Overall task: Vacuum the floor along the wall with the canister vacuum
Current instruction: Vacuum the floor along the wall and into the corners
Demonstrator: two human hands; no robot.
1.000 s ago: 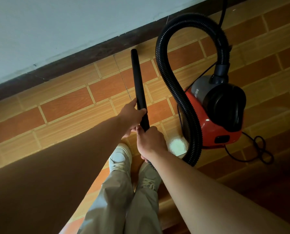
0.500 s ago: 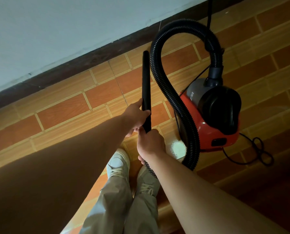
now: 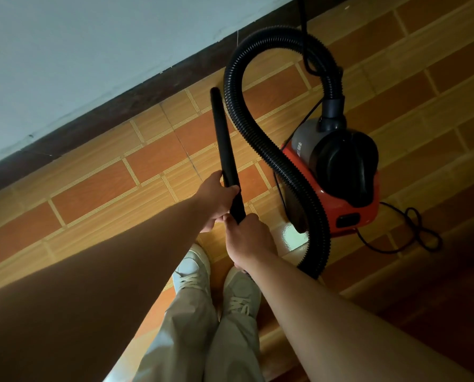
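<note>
A black vacuum wand (image 3: 224, 139) slants from my hands toward the dark baseboard (image 3: 114, 118), its tip over the tiles just short of it. My left hand (image 3: 216, 198) grips the wand's lower part. Just below, my right hand (image 3: 248, 239) grips the wand's end where the ribbed hose (image 3: 260, 130) joins. The hose loops up along the wall and down into the red and black canister vacuum (image 3: 337, 177), which stands on the floor to the right.
Orange and tan brick-pattern tiles (image 3: 153, 158) meet a pale wall (image 3: 92, 45). A black power cord (image 3: 412, 232) lies coiled right of the canister, another cord runs up at the top. My shoes (image 3: 216, 279) stand below the hands.
The wand's tip has swung left, away from the hose loop and back toward where it was a second ago. Both hands keep their grip.
</note>
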